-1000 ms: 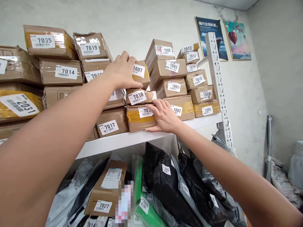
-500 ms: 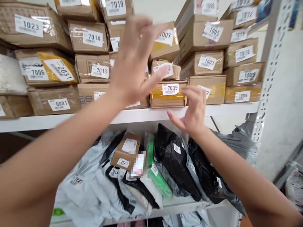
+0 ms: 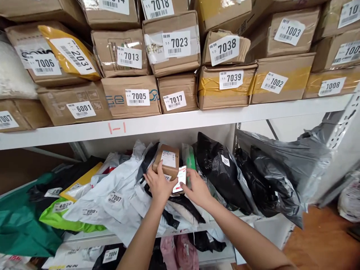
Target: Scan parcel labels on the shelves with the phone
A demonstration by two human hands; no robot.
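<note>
A small cardboard box (image 3: 168,156) with a white label rests on the bags of the lower shelf. My left hand (image 3: 158,183) is on its near end, fingers along the left side and thumb toward the lower right corner. Right beside the box is a smartphone (image 3: 181,180) with a lit screen. My right hand (image 3: 197,187) grips it, thumb over the screen's lower part and fingers at the right edge. A bag with green contents (image 3: 188,155) lies behind the phone. White and black plastic mailers lie beneath both hands.
Stacked numbered cartons, such as 7039 (image 3: 227,86) and 7005 (image 3: 132,96), fill the upper shelf. Its white edge (image 3: 174,123) crosses above my hands. Black bags (image 3: 222,172) lie to the right, a white mailer (image 3: 112,198) and a green bag (image 3: 25,213) to the left.
Both my hands have come down from in front of the upper shelf's cartons to the lower shelf. The left now holds the small box and the right the phone. The view has shifted.
</note>
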